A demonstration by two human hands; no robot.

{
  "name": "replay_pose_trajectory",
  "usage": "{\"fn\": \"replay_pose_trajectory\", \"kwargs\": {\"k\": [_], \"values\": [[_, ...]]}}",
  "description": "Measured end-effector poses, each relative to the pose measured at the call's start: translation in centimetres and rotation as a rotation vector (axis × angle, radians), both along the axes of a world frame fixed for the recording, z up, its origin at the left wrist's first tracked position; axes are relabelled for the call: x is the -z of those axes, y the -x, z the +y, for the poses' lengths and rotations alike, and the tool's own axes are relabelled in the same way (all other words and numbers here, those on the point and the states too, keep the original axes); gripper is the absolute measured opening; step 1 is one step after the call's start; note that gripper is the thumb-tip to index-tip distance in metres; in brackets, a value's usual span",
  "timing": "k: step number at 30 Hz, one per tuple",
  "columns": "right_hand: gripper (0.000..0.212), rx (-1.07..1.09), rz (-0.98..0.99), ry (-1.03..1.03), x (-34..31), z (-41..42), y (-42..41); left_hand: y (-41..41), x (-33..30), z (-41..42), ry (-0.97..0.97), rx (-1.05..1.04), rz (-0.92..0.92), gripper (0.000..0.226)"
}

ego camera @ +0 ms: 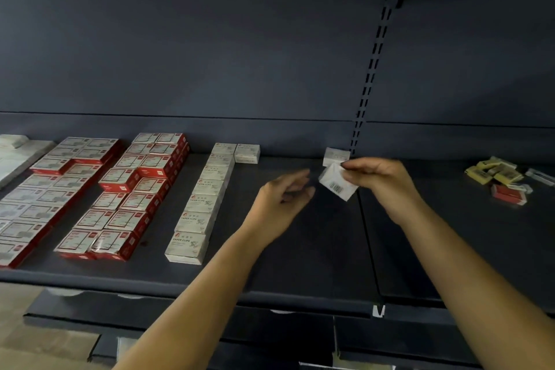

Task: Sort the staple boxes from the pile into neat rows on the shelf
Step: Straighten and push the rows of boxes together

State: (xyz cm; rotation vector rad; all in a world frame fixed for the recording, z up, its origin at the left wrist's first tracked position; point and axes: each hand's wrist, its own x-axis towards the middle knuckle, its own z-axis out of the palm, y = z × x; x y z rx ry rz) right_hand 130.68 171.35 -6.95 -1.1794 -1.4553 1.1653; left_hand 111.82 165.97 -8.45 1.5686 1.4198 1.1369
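So my right hand (375, 180) is pinching a small white box (338, 185) by its top corner, tilted with the barcode face toward me, up off the shelf (300, 249). Guessing that's to check which side faces up before it goes down. The left hand (282, 198) hovers just beside it, fingers loosely curled, holding nothing, probably ready to take it. One more white box (335, 155) stands right behind, against the back wall. Over left there's a white row (201, 201) running front to back, then the red-edged rows (129, 192). The leftover pile (498, 179), yellow and red boxes, is well off right. Nothing blocks the gap beside the white row.
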Motion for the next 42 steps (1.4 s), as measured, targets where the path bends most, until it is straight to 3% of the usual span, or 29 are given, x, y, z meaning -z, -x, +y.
{"fn": "replay_pose_trajectory", "kwargs": {"k": [4, 6, 11, 19, 23, 30, 36, 42], "values": [[0.017, -0.053, 0.023, -0.03, -1.0, -2.4, 0.9, -1.3, -0.6, -0.8, 0.279, 0.027, -0.5, 0.023], [0.016, -0.066, 0.013, -0.047, -1.2, -3.1, 1.1, -1.5, -0.8, -1.1, 0.331, 0.049, -0.587, 0.022], [0.011, -0.036, 0.069, -0.084, -1.2, -4.4, 0.9, -1.6, -1.4, -2.1, 0.269, 0.108, -0.576, 0.013], [0.037, -0.006, 0.264, 0.012, 0.3, -7.1, 2.3, -0.5, -1.5, -3.2, 0.287, 0.033, -0.768, 0.02], [0.045, -0.036, 0.28, 0.092, 0.7, -7.4, 2.8, 0.2, -1.4, -3.2, 0.27, 0.001, -0.715, 0.025], [0.031, -0.196, 0.177, 0.153, 0.7, -7.3, 3.9, 0.9, -2.2, -2.7, 0.215, 0.096, -0.588, 0.046], [0.048, -0.248, 0.507, 0.328, 1.2, -6.7, 4.9, 0.9, -1.7, -2.6, 0.215, 0.035, -0.696, 0.05], [0.048, -0.217, 0.423, 0.309, 1.6, -6.7, 5.3, 1.6, -1.5, -2.6, 0.171, 0.001, -0.699, 0.04]]}}
